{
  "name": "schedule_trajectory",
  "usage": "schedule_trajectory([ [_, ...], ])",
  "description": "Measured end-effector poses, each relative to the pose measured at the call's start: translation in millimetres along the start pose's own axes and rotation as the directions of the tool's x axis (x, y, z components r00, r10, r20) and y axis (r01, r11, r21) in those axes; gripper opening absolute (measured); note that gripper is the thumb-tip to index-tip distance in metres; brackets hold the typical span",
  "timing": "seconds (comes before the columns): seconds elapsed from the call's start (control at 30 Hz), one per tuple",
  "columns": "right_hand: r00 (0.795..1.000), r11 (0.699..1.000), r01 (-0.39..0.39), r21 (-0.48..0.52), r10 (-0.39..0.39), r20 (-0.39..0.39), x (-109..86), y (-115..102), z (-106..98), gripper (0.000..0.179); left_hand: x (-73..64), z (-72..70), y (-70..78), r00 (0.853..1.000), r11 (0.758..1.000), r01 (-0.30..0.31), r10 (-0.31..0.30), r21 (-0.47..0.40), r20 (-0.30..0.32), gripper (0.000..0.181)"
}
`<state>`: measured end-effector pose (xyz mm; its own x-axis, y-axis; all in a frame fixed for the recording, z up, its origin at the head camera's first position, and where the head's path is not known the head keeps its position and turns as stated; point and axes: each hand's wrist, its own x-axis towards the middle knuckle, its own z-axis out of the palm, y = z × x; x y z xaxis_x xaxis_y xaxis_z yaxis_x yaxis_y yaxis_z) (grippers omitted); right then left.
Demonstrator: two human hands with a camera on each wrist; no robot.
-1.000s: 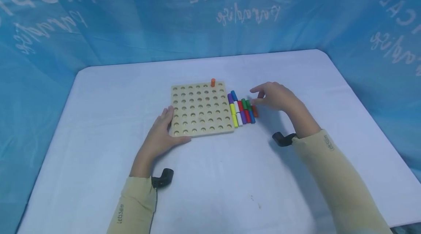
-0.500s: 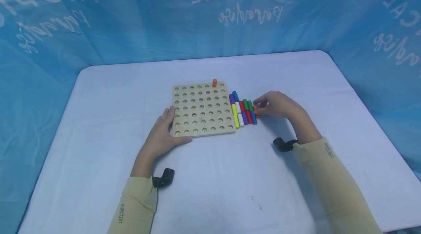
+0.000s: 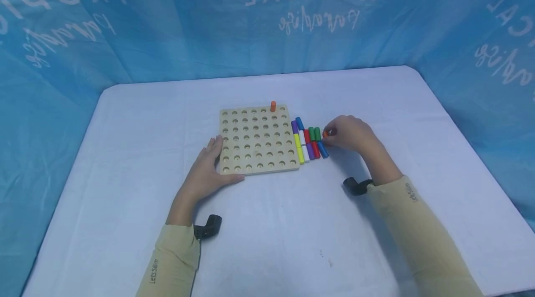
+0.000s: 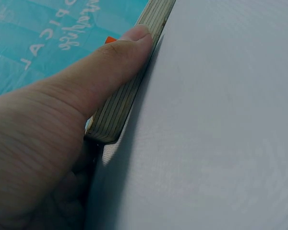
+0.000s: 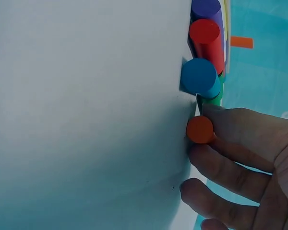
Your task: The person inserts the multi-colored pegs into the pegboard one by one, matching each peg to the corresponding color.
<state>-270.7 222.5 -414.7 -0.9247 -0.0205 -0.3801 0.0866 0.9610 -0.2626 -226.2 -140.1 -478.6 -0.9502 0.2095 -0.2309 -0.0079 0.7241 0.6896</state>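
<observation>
Orange flat-ended cylinder is pinched in the right hand

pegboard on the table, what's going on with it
A person's left hand rests against the near left corner of the board, while the right hand pinches an orange peg. A second orange peg stands in the far row of holes. The other pegs lie side by side on the table, right of the board.
</observation>
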Motion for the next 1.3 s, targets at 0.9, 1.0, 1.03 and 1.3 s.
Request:
schedule_trajectory([
  [0.9,0.97,0.988,0.102,0.112,-0.074,-0.23,38.4,-36,-18,0.027,-3.9,1.8,-4.4,1.0,1.0,-0.017,0.017,-0.003,-0.027,0.13],
  [1.0,0.961,0.984,0.137,0.112,-0.105,-0.258,42.7,-42,-20,0.025,-4.0,0.9,-3.1,0.999,1.0,-0.02,0.019,-0.006,-0.028,0.13],
  [1.03,0.956,0.983,0.149,0.11,-0.115,-0.269,44.2,-45,-20,0.024,-4.1,0.8,-2.6,0.999,1.0,-0.021,0.02,-0.008,-0.029,0.13],
  [1.3,0.933,0.97,0.225,0.097,-0.186,-0.307,56.4,-63,-18,0.022,-3.8,-0.1,-3.5,0.999,0.999,-0.031,0.03,-0.013,-0.033,0.128],
])
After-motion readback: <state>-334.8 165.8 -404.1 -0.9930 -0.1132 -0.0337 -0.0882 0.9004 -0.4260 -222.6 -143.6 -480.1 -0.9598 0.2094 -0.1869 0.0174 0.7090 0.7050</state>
